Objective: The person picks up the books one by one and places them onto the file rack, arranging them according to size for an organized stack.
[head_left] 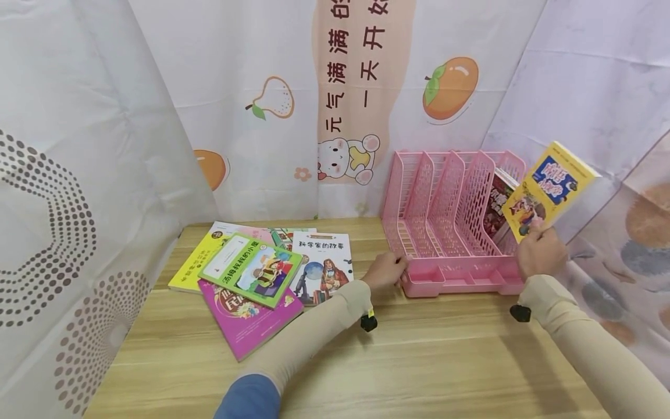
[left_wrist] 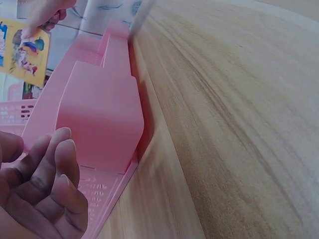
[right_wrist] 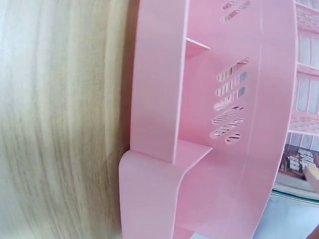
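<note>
My right hand (head_left: 542, 251) grips a yellow book (head_left: 546, 189) by its lower edge, with the thumb over the cover. Tilted, the book stands up at the right end of a pink file rack (head_left: 439, 212) and overlaps it in the head view. A dark-covered book (head_left: 498, 203) leans in the rack's rightmost compartment, partly hidden behind the yellow one. At the rack's front left corner, my left hand (head_left: 384, 270) pinches the edge, its other fingers curled beside the wall. The left wrist view shows this left hand (left_wrist: 45, 184) close up.
Left of the rack lies a book with a scientist cover (head_left: 321, 267). Farther left, a green book (head_left: 251, 269) rests on a magenta book (head_left: 251, 320) and a yellow-and-white one (head_left: 196, 265). A printed curtain (head_left: 262, 174) hangs behind the wooden table (head_left: 419, 361).
</note>
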Motion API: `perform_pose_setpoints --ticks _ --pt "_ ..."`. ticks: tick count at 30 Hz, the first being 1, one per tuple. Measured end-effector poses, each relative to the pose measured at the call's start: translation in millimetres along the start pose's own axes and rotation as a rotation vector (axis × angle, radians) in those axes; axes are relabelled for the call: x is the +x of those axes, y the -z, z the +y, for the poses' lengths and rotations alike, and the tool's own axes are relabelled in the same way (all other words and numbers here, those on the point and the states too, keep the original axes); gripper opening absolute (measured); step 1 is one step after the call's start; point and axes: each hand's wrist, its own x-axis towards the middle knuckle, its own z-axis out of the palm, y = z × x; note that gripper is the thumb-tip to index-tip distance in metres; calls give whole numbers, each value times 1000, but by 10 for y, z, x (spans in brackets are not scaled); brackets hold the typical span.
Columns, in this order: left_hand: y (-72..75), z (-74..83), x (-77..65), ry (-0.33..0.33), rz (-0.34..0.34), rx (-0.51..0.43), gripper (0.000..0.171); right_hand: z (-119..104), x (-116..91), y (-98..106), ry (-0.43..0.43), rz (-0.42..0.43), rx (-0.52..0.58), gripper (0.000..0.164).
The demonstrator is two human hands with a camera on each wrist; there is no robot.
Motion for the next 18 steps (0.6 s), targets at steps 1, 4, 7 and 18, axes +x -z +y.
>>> perform_pose_setpoints --ticks 1,4,7,18 --pt "-2 -3 3 1 -2 3 39 8 1 1 -8 7 1 75" --pt "-10 -20 19 5 -3 6 38 22 -11 -14 -5 23 34 73" --pt "-13 -35 25 -3 -5 10 38 19 -47 -56 56 55 79 69" --pt "12 -18 31 -4 -10 13 40 -130 -81 -269 196 -112 -11 67"
